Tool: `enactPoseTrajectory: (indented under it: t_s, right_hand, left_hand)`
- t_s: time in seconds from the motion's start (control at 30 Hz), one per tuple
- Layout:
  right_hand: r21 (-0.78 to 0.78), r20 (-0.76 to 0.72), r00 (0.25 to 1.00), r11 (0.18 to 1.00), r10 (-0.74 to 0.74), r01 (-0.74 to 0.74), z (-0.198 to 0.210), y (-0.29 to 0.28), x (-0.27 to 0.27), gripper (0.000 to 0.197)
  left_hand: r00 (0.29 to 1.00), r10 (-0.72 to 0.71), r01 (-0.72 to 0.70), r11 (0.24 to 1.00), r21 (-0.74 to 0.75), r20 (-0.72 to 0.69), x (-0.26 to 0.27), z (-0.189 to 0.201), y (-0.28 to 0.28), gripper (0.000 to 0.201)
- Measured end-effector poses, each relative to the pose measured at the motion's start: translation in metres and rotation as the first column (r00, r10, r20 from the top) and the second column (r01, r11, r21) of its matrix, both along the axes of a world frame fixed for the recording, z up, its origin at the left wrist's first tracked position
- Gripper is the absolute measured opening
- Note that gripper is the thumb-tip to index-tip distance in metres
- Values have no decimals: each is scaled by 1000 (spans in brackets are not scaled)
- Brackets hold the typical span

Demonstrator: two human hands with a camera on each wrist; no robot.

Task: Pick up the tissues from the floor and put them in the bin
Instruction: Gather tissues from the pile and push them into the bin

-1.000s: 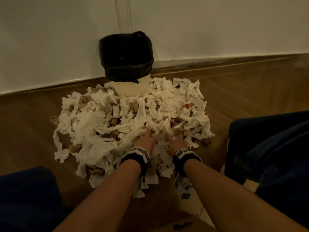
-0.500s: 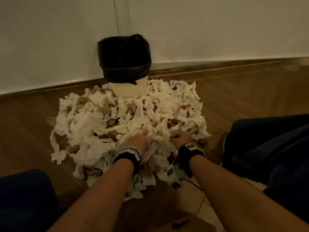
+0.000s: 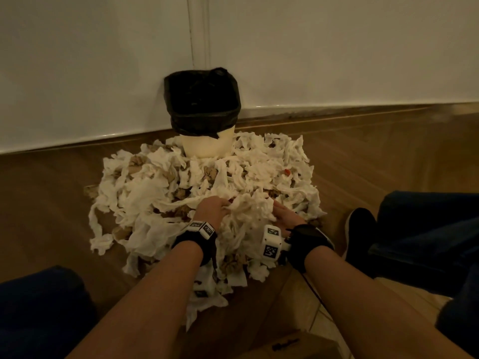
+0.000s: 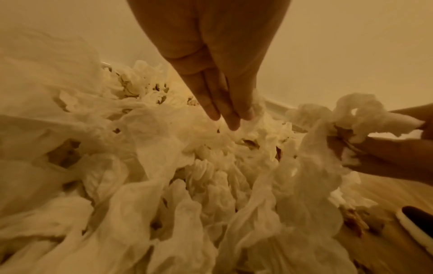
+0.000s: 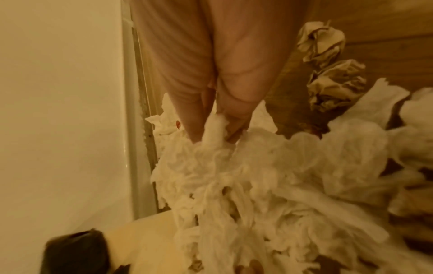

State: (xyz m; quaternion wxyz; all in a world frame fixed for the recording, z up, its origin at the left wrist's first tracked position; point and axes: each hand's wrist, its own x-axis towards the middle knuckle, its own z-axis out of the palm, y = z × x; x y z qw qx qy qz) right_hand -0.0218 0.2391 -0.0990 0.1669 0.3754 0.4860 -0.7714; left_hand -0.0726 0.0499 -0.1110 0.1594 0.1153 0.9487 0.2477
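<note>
A wide heap of white tissues (image 3: 155,193), mixed with brown crumpled paper, covers the wooden floor in front of the bin (image 3: 207,149). The bin is cream with a black bag liner and stands against the wall. My left hand (image 3: 213,208) lies on the heap with straight fingers (image 4: 230,115) touching the tissue. My right hand (image 3: 284,219) is turned on its side and grips a clump of tissues (image 4: 351,115) (image 5: 218,148). A raised bunch (image 3: 248,211) sits between the two hands.
My knees in dark trousers flank the heap, left (image 3: 39,307) and right (image 3: 427,229). A black shoe (image 3: 360,229) rests just right of the pile. A cardboard box edge (image 3: 285,345) lies near me. The white wall (image 3: 337,47) runs behind the bin.
Both hands have moved apart a little and drawn tissue together. The right hand has rolled onto its side and closed on a clump, and a bunch has risen between the hands.
</note>
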Motion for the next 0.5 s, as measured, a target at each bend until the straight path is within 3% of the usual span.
enactPoseTrajectory:
  t_s: [0.1, 0.3, 0.5]
  right_hand:
    - [-123, -91, 995, 992, -49, 38, 16, -8, -1, 40]
    - [-55, -213, 977, 998, 29, -41, 59, -24, -18, 42]
    - [-125, -384, 923, 989, 28, -81, 110, -40, -48, 38]
  left_hand:
    - [992, 103, -95, 988, 118, -70, -1, 4, -8, 30]
    - [947, 292, -242, 923, 299, -136, -12, 32, -25, 33]
    - [907, 375, -305, 900, 311, -193, -40, 84, -42, 27]
